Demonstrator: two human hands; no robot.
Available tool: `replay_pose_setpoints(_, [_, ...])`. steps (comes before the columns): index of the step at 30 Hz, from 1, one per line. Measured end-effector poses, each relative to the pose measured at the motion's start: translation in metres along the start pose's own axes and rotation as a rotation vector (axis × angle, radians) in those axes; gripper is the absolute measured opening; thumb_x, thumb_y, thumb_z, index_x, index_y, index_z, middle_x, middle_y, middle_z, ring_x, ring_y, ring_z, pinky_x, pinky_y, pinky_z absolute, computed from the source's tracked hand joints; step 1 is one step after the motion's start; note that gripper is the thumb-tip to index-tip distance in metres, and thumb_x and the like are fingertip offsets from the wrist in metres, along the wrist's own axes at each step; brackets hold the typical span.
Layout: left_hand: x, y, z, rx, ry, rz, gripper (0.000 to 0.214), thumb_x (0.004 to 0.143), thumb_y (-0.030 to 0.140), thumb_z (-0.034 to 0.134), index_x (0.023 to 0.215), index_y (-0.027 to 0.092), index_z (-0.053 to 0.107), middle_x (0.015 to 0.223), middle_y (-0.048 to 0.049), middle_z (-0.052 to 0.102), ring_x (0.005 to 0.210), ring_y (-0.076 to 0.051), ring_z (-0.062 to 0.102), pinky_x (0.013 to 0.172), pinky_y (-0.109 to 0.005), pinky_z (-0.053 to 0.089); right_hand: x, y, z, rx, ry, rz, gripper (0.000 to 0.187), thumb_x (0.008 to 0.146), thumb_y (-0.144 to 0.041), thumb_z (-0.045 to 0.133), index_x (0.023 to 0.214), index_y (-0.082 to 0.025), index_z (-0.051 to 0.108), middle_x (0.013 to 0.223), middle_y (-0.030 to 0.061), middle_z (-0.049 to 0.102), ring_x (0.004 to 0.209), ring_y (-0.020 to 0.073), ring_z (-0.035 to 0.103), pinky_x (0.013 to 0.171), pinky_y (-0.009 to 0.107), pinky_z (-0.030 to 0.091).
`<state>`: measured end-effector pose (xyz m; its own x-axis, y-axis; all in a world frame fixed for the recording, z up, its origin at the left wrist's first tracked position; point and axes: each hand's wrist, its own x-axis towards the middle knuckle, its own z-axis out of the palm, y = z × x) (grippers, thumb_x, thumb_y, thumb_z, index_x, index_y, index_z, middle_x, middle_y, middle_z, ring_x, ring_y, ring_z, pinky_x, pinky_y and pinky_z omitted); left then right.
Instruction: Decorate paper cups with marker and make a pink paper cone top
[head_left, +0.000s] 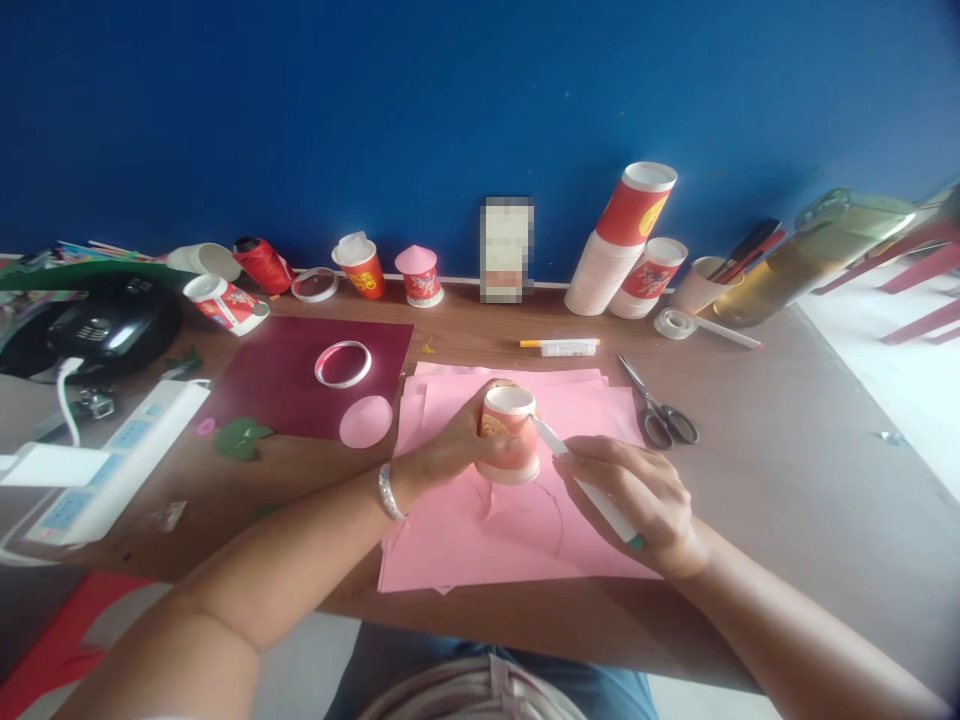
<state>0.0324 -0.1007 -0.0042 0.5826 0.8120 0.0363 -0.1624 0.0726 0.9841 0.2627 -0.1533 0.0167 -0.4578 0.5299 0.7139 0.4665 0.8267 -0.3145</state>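
My left hand [480, 432] is wrapped round a red paper cup [504, 445] with a gold print, its white end facing up and its flared rim at the bottom. It is held over a stack of pink paper sheets [450, 540]. In my right hand [645, 492] is a slim white pen-like tool [609, 508] with a green end; its exact kind is unclear. The tool's tip meets or nearly meets the cup's upper right edge. Faint curved lines mark the pink sheet beneath.
Scissors [660, 410] and a yellow-and-white marker [566, 347] lie beyond the sheets. Stacked paper cups [604, 275], a tape roll [675, 323] and a bottle [787, 265] stand right. Left are a pink paper cone [366, 421], cut cup ring [343, 365] and power strip [120, 465].
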Motion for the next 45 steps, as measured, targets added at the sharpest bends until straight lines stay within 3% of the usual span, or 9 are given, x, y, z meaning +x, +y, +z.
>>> replay_pose_setpoints(5, [0.001,-0.002,-0.002,-0.032,-0.014,0.016,0.045,0.08,0.047,0.077,0.11,0.02,0.058,0.111,-0.0098,0.063,0.1,-0.024,0.062,0.085,-0.037,0.05,-0.005,-0.005,0.006,0.141,0.054,0.126,0.034,0.084,-0.006,0.069,0.111,-0.028,0.069,0.092,0.0048,0.078,0.074,0.0209,0.075,0.064,0.032,0.062])
replay_pose_setpoints(10, [0.001,-0.009,-0.003,-0.085,-0.027,0.008,0.047,0.079,0.044,0.079,0.112,0.02,0.057,0.113,-0.0105,0.064,0.098,-0.024,0.063,0.08,-0.035,0.05,0.002,-0.002,0.009,0.654,0.157,0.688,0.008,0.088,-0.021,0.073,0.085,-0.023,0.066,0.072,0.0015,0.075,0.063,0.0185,0.073,0.06,0.031,0.06])
replay_pose_setpoints(13, [0.001,-0.012,-0.003,-0.142,-0.051,-0.015,0.052,0.079,0.044,0.08,0.119,0.021,0.055,0.115,-0.0109,0.063,0.102,-0.026,0.064,0.082,-0.037,0.052,0.007,0.007,0.012,1.071,0.221,0.975,0.026,0.088,-0.036,0.075,0.071,-0.021,0.062,0.065,-0.0003,0.071,0.053,0.0139,0.067,0.054,0.027,0.058])
replay_pose_setpoints(17, [0.001,-0.014,-0.003,-0.076,-0.02,-0.011,0.052,0.08,0.045,0.078,0.121,0.022,0.055,0.114,-0.0103,0.063,0.105,-0.027,0.063,0.087,-0.04,0.051,0.006,0.016,0.021,1.267,0.238,1.061,0.029,0.08,-0.039,0.082,0.07,-0.019,0.064,0.066,-0.0015,0.07,0.054,0.0112,0.066,0.056,0.024,0.056])
replay_pose_setpoints(24, [0.002,-0.013,-0.004,-0.056,-0.002,0.028,0.046,0.082,0.043,0.076,0.118,0.022,0.057,0.113,-0.0083,0.062,0.1,-0.023,0.062,0.086,-0.037,0.049,0.001,0.012,0.023,1.143,0.178,0.958,0.02,0.086,-0.031,0.078,0.078,-0.021,0.064,0.073,0.0005,0.075,0.065,0.0166,0.073,0.064,0.03,0.061])
replay_pose_setpoints(29, [0.002,-0.012,-0.002,-0.108,0.007,0.001,0.049,0.08,0.047,0.078,0.116,0.023,0.056,0.11,-0.0082,0.064,0.096,-0.023,0.063,0.081,-0.037,0.05,-0.003,0.002,0.018,0.701,0.186,0.651,0.009,0.088,-0.019,0.073,0.091,-0.024,0.067,0.082,0.003,0.077,0.073,0.0211,0.076,0.068,0.036,0.061])
replay_pose_setpoints(32, [0.003,-0.01,0.0,-0.114,-0.002,-0.017,0.046,0.079,0.045,0.079,0.113,0.022,0.058,0.106,-0.008,0.064,0.093,-0.022,0.063,0.076,-0.035,0.05,-0.009,0.001,0.019,0.382,0.19,0.412,0.026,0.083,-0.011,0.075,0.102,-0.027,0.069,0.092,0.0037,0.078,0.08,0.0225,0.076,0.07,0.036,0.062])
replay_pose_setpoints(35, [0.004,-0.007,0.001,-0.11,0.002,0.014,0.042,0.081,0.045,0.077,0.111,0.022,0.06,0.105,-0.0079,0.064,0.094,-0.022,0.062,0.079,-0.035,0.05,-0.013,0.002,0.02,0.262,0.134,0.258,0.036,0.081,-0.007,0.074,0.109,-0.029,0.068,0.092,0.0036,0.078,0.08,0.0226,0.076,0.068,0.034,0.062])
replay_pose_setpoints(45, [0.003,-0.009,0.0,-0.074,0.022,0.013,0.042,0.081,0.044,0.077,0.113,0.021,0.06,0.109,-0.0089,0.065,0.096,-0.022,0.063,0.083,-0.036,0.05,-0.014,0.003,0.017,0.244,0.081,0.244,0.029,0.086,-0.011,0.071,0.111,-0.027,0.065,0.093,0.0051,0.076,0.082,0.023,0.076,0.068,0.036,0.063])
